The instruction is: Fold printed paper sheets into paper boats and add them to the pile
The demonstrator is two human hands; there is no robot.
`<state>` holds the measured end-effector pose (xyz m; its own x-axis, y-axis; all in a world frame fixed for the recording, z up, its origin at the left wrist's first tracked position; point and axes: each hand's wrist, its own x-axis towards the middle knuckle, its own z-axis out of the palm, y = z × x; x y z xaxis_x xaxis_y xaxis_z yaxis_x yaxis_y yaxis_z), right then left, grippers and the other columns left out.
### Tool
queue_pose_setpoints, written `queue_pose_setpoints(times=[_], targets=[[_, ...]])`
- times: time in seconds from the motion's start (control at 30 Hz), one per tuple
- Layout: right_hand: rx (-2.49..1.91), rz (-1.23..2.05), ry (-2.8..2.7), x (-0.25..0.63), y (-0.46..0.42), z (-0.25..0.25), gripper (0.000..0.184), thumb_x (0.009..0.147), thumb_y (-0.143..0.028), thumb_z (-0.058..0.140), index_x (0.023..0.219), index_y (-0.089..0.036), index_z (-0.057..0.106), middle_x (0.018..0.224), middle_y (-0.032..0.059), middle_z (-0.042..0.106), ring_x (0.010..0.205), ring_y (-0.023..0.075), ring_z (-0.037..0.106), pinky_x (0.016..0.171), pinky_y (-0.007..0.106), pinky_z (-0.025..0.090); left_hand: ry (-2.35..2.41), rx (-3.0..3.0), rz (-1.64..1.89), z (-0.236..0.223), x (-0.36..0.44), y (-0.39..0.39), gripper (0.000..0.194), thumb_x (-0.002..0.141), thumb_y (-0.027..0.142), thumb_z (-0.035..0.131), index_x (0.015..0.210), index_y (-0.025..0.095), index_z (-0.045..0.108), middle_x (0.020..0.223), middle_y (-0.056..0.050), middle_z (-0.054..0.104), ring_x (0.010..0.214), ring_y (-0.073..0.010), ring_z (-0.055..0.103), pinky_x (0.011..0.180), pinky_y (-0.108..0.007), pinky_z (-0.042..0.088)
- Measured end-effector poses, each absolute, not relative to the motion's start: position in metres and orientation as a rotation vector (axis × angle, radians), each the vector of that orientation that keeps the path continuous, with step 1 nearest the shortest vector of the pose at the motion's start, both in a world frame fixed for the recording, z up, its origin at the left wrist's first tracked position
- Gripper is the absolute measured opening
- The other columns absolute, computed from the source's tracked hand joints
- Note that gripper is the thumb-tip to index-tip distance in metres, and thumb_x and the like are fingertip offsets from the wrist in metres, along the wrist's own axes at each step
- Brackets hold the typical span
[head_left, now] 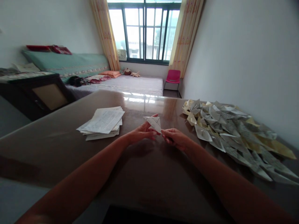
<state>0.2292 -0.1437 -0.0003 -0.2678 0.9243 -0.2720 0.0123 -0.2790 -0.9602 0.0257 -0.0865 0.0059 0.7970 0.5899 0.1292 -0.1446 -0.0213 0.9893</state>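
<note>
Between my hands, over the middle of the brown table (140,174), is a small folded piece of paper (154,122) with printing on it, roughly triangular in shape. My left hand (143,131) has its fingers behind and under the paper, gripping it from the left. At the paper's lower right corner, my right hand (174,137) pinches with thumb and forefinger, the other fingers curled in. The hidden side of the paper cannot be seen.
On the left of the table lies a stack of printed sheets (105,119). A large heap of folded paper boats (230,130) covers the right side. Beyond stand a bed (140,83), a dark cabinet (50,93) and a pink chair (173,77) by the window.
</note>
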Motion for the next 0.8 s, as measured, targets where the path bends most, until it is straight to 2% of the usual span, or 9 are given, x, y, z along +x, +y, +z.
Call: queue_pose_setpoints(times=[0.17, 0.3, 0.47, 0.53, 0.63, 0.73, 0.8], targets=[[-1.226, 1.762, -1.231, 0.234, -0.143, 0.002, 0.049, 0.065, -0.061, 0.071, 0.065, -0.015, 0.053, 0.043, -0.0067, 0.047, 0.034, 0.0023, 0.031, 0.035, 0.017, 0.013, 0.37, 1.451, 0.597, 0.002, 0.024, -0.084, 0.085, 0.08, 0.029, 0.068, 0.148, 0.037, 0.017, 0.135, -0.011, 0.051, 0.117, -0.0264, 0.054, 0.081, -0.034, 0.055], [-1.212, 1.792, -1.252, 0.234, -0.144, 0.003, 0.047, 0.068, -0.059, 0.07, 0.066, -0.015, 0.052, 0.044, -0.0066, 0.048, 0.035, 0.0021, 0.031, 0.035, 0.016, 0.014, 0.346, 1.432, 0.6, 0.002, 0.025, -0.085, 0.082, 0.078, 0.028, 0.07, 0.145, 0.038, 0.025, 0.145, -0.011, 0.039, 0.115, -0.0268, 0.056, 0.084, -0.037, 0.054], [-1.264, 1.767, -1.42, 0.232, -0.144, 0.002, 0.049, 0.075, -0.064, 0.061, 0.068, -0.015, 0.054, 0.047, -0.0046, 0.051, 0.037, 0.0033, 0.035, 0.036, 0.017, 0.016, 0.308, 1.448, 0.615, 0.004, 0.027, -0.087, 0.064, 0.079, 0.027, 0.069, 0.136, 0.033, 0.04, 0.153, -0.012, 0.027, 0.116, -0.0268, 0.056, 0.086, -0.037, 0.054], [-1.338, 1.617, -1.551, 0.234, -0.143, 0.003, 0.054, 0.08, -0.067, 0.051, 0.068, -0.015, 0.056, 0.048, -0.0027, 0.052, 0.038, 0.0045, 0.036, 0.037, 0.018, 0.019, 0.333, 1.445, 0.619, 0.002, 0.028, -0.086, 0.059, 0.08, 0.028, 0.068, 0.132, 0.03, 0.041, 0.15, -0.013, 0.031, 0.115, -0.0255, 0.057, 0.086, -0.036, 0.054], [-1.381, 1.098, -1.632, 0.239, -0.139, 0.006, 0.053, 0.086, -0.064, 0.044, 0.072, -0.015, 0.059, 0.055, -0.0009, 0.055, 0.044, 0.0066, 0.041, 0.042, 0.019, 0.03, 0.417, 1.461, 0.614, -0.002, 0.03, -0.083, 0.056, 0.08, 0.031, 0.069, 0.128, 0.026, 0.041, 0.139, -0.015, 0.043, 0.106, -0.0225, 0.061, 0.082, -0.036, 0.054], [-1.286, 0.664, -1.683, 0.239, -0.137, 0.009, 0.038, 0.084, -0.054, 0.056, 0.092, -0.017, 0.063, 0.081, 0.0028, 0.063, 0.058, 0.0089, 0.051, 0.053, 0.021, 0.043, 0.449, 1.556, 0.596, -0.005, 0.034, -0.082, 0.057, 0.077, 0.032, 0.071, 0.125, 0.022, 0.042, 0.122, -0.012, 0.053, 0.097, -0.0195, 0.063, 0.079, -0.035, 0.054], [-1.208, 0.548, -1.781, 0.236, -0.138, 0.009, 0.039, 0.079, -0.047, 0.066, 0.108, -0.021, 0.062, 0.104, 0.0057, 0.062, 0.067, 0.0103, 0.056, 0.061, 0.024, 0.049, 0.448, 1.676, 0.596, -0.006, 0.036, -0.083, 0.051, 0.078, 0.032, 0.07, 0.12, 0.02, 0.045, 0.11, -0.008, 0.057, 0.094, -0.0174, 0.062, 0.078, -0.032, 0.053]])
